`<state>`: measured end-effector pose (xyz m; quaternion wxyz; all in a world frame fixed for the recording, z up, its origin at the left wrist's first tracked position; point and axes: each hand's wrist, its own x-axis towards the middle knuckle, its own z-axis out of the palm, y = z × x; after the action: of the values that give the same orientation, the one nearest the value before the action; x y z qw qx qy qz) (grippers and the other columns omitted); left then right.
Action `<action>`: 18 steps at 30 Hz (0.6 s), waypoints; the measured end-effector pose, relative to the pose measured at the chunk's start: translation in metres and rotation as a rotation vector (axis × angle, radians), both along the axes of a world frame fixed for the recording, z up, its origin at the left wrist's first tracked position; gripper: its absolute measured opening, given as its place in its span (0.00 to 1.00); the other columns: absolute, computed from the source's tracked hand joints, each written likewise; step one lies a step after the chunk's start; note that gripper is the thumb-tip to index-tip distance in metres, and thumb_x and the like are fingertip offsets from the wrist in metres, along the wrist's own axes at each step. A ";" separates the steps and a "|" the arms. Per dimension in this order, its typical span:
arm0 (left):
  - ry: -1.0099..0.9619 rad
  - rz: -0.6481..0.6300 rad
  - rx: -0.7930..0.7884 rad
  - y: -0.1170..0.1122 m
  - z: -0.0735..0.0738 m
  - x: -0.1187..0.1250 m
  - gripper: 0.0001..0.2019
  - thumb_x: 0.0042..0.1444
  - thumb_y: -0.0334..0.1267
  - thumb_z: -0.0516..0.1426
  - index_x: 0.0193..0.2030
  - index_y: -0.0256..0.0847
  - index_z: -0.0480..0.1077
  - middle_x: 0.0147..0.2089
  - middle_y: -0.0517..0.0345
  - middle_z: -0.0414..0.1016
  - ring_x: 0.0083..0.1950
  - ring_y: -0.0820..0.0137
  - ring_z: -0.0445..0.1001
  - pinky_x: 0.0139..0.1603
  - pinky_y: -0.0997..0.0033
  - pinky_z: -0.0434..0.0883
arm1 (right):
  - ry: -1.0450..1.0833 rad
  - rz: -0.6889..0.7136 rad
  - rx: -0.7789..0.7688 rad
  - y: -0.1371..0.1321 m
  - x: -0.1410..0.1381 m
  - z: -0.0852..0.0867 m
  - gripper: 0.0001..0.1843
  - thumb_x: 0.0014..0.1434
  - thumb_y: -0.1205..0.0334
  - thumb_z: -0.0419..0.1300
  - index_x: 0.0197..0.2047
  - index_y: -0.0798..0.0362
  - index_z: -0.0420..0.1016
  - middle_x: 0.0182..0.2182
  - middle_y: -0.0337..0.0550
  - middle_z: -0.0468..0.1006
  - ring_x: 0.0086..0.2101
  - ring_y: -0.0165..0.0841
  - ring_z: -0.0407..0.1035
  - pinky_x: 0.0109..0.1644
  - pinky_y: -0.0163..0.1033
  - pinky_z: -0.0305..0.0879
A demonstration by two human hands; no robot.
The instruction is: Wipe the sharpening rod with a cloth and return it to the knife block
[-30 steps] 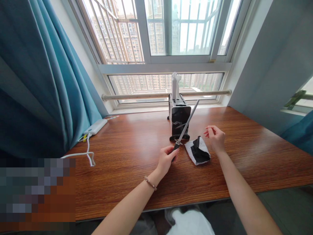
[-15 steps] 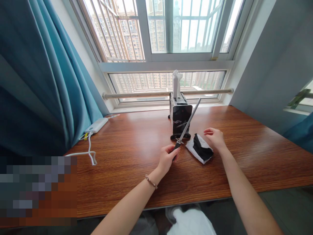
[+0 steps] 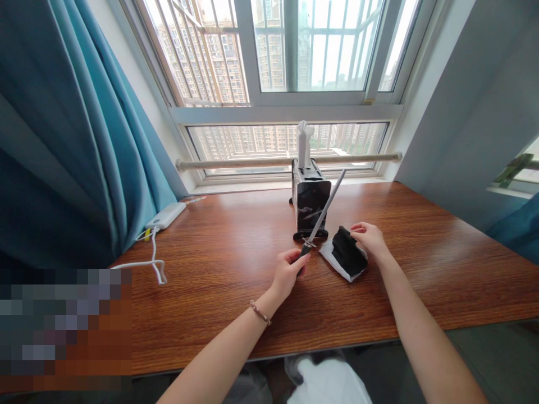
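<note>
My left hand [image 3: 290, 268] is closed around the black handle of a honing rod [image 3: 327, 206]. The rod's grey shaft slants up and away to the right, passing in front of a black block-like stand [image 3: 310, 205] with two white upright pieces on top. To the right of the handle lies a folded cloth, black [image 3: 348, 252] on its upper face and white [image 3: 337, 268] underneath. The fingertips of my right hand [image 3: 370, 238] pinch the black layer's far right edge, which is raised a little.
The brown wooden table [image 3: 219, 314] runs up to the window sill. A white power strip [image 3: 166, 216] with a looped white cable [image 3: 154, 247] lies at the left by the blue curtain [image 3: 126, 157]. A pale rail [image 3: 252, 164] crosses low before the window.
My right hand has moved slightly left onto the cloth and taken hold of its black layer. That layer now covers more of the white. My left hand and the rod have stayed still.
</note>
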<state>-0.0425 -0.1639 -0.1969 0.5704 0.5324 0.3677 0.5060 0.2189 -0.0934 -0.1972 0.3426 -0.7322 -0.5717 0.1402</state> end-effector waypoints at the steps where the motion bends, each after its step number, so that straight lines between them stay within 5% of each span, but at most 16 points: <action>1: 0.000 -0.001 0.003 0.000 0.000 0.000 0.15 0.48 0.45 0.58 0.23 0.35 0.63 0.17 0.63 0.60 0.17 0.79 0.57 0.17 0.78 0.54 | -0.001 -0.059 0.018 -0.002 0.003 0.002 0.12 0.43 0.63 0.55 0.33 0.54 0.74 0.26 0.44 0.77 0.30 0.36 0.71 0.34 0.38 0.64; 5: -0.003 0.001 0.012 0.000 -0.001 0.001 0.14 0.49 0.45 0.57 0.23 0.35 0.63 0.17 0.63 0.60 0.17 0.78 0.57 0.17 0.77 0.54 | -0.091 -0.325 0.283 -0.010 0.007 0.011 0.13 0.49 0.63 0.50 0.36 0.55 0.72 0.34 0.49 0.76 0.34 0.38 0.70 0.39 0.41 0.62; 7: -0.004 0.003 0.013 0.000 -0.001 0.001 0.14 0.49 0.44 0.57 0.23 0.35 0.63 0.17 0.63 0.60 0.17 0.78 0.57 0.17 0.77 0.54 | -0.140 -0.274 0.373 -0.011 0.004 0.010 0.13 0.51 0.63 0.49 0.37 0.54 0.72 0.34 0.47 0.76 0.33 0.35 0.70 0.41 0.39 0.62; 11: -0.014 -0.007 0.019 0.001 -0.001 0.002 0.14 0.49 0.44 0.57 0.23 0.35 0.63 0.17 0.63 0.60 0.17 0.78 0.57 0.17 0.77 0.54 | -0.190 0.179 0.052 -0.005 -0.006 -0.003 0.11 0.45 0.58 0.59 0.33 0.52 0.74 0.30 0.42 0.76 0.30 0.33 0.70 0.37 0.36 0.63; 13: -0.012 -0.006 0.013 0.001 -0.001 0.001 0.14 0.49 0.44 0.57 0.23 0.34 0.63 0.17 0.63 0.60 0.17 0.79 0.58 0.17 0.78 0.54 | -0.231 0.295 -0.061 -0.002 -0.011 -0.009 0.11 0.41 0.58 0.63 0.31 0.51 0.75 0.30 0.41 0.76 0.31 0.34 0.70 0.36 0.35 0.63; 16: -0.008 -0.004 0.003 0.001 -0.001 0.001 0.14 0.49 0.44 0.57 0.24 0.34 0.63 0.17 0.63 0.60 0.17 0.79 0.58 0.17 0.78 0.54 | -0.262 0.264 -0.053 -0.002 -0.011 -0.006 0.08 0.44 0.57 0.61 0.27 0.51 0.75 0.29 0.43 0.77 0.32 0.34 0.70 0.36 0.35 0.63; 18: -0.009 0.000 0.006 0.001 -0.001 0.001 0.14 0.49 0.45 0.57 0.24 0.35 0.63 0.17 0.63 0.60 0.17 0.79 0.57 0.17 0.78 0.54 | -0.282 0.088 -0.049 -0.006 -0.003 0.001 0.12 0.48 0.53 0.57 0.27 0.51 0.76 0.28 0.47 0.77 0.31 0.38 0.71 0.35 0.39 0.64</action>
<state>-0.0412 -0.1633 -0.1975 0.5704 0.5319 0.3637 0.5094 0.2161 -0.0991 -0.1961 0.2343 -0.7272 -0.6420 0.0648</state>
